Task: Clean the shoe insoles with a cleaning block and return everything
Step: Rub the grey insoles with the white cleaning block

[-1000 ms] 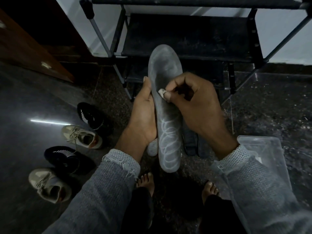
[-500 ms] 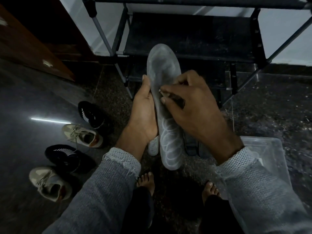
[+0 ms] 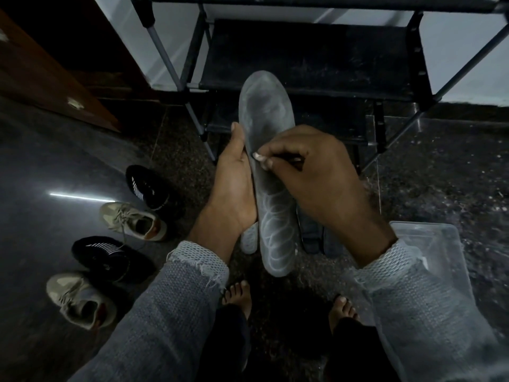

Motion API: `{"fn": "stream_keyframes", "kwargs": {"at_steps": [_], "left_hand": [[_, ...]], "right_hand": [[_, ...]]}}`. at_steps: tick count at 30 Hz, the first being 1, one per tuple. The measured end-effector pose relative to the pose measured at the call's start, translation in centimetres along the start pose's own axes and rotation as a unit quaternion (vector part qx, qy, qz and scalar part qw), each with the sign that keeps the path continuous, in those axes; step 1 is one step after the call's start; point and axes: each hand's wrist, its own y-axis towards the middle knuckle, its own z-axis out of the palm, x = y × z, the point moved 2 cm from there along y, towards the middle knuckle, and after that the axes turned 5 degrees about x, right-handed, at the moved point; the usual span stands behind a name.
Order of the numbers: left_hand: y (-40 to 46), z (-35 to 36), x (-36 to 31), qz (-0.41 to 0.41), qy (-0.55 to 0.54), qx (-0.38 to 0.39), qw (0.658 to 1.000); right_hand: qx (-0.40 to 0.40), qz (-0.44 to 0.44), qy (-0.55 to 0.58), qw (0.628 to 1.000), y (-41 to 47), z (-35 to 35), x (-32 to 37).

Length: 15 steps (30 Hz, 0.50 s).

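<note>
Presently the left hand [image 3: 235, 186] grips a grey insole [image 3: 271, 172] along its left edge, thumb curled over the rim, holding it lengthwise above the floor. Right hand [image 3: 311, 172] pinches a small pale cleaning block [image 3: 258, 156] at the fingertips — block pressed to the insole's mid-section. Further insoles [image 3: 312, 235] lie beneath; four shoes [image 3: 135, 220] left, clear plastic container [image 3: 429, 244] right — both on the floor.

The insole [image 3: 268, 150] looked matt grey, dusty and faintly scuffed, with pale printed loops toward its heel. The floor [image 3: 55, 166] was polished dark stone, glossy enough to mirror a light strip, beside a clear plastic box [image 3: 440, 244]. The sleeves [image 3: 165, 307] were coarse grey knit with frayed cuffs.
</note>
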Motion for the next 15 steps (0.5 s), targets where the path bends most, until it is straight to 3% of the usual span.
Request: {"fn": "stream_keyframes", "kwargs": {"at_steps": [4,12,15], "left_hand": [[0.0,-0.3,-0.1,-0.001,0.002,-0.001,1.0],[0.1,-0.1,0.2,-0.001,-0.004,0.029,1.0],[0.1,-0.2,0.3,-0.009,-0.013,0.041,0.999]], "right_hand": [[0.011,-0.002,-0.028,1.0,-0.1,0.4,0.2],[-0.09,0.04,-0.113,0.989,-0.2,-0.7,-0.7],[-0.087,0.061,-0.108,0.988,-0.3,-0.3,-0.5]]}}
